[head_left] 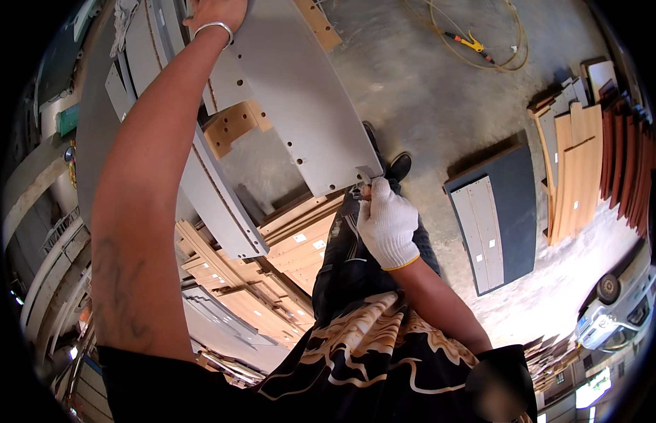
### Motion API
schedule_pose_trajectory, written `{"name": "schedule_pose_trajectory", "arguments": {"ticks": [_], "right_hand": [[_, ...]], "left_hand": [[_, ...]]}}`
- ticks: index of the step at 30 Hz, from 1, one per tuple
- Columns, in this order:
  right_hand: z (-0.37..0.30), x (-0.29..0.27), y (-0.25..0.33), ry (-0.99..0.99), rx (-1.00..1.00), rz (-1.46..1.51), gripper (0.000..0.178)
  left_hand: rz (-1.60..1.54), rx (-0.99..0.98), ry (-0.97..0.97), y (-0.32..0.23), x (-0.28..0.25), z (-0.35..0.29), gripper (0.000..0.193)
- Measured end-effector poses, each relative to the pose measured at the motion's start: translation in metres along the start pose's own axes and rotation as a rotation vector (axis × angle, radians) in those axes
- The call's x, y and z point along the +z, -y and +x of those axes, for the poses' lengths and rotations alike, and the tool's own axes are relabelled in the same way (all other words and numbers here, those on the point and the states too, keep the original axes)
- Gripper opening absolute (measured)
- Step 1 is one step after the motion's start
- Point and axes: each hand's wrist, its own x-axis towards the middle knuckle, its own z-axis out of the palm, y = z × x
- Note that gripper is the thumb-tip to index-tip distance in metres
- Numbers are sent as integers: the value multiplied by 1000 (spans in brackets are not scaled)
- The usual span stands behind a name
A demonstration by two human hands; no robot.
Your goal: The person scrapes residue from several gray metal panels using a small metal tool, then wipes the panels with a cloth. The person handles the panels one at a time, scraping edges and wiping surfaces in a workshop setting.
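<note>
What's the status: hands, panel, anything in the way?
Left hand by grey panel, cut by frame edge; gloved right hand at panel's near corner, grips unclear. Panel has round holes near its edges. Yellow nozzle on floor, apart from both hands.

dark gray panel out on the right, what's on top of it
A narrower light gray panel with two white labels lies on the dark gray panel's left part; the surface directly beneath is covered.

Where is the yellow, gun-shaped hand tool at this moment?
In the head view's upper right, the yellow, gun-shaped hand tool lies on the grey concrete floor, by the curves of a thin yellowish hose.
</note>
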Motion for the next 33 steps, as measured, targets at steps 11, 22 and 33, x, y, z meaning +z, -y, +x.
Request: {"name": "schedule_pose_trajectory", "arguments": {"ticks": [11,22,33], "right_hand": [[-3,17,4,20,-111,49,27],[-10,31,26,114,-139,-8,23],[-14,59,43,280,-196,-140,21]], "left_hand": [[-10,22,-11,-4,2,-1,63],[-25,45,-45,-2,1,-2,62],[-23,62,-79,1,3,-2,60]]}}
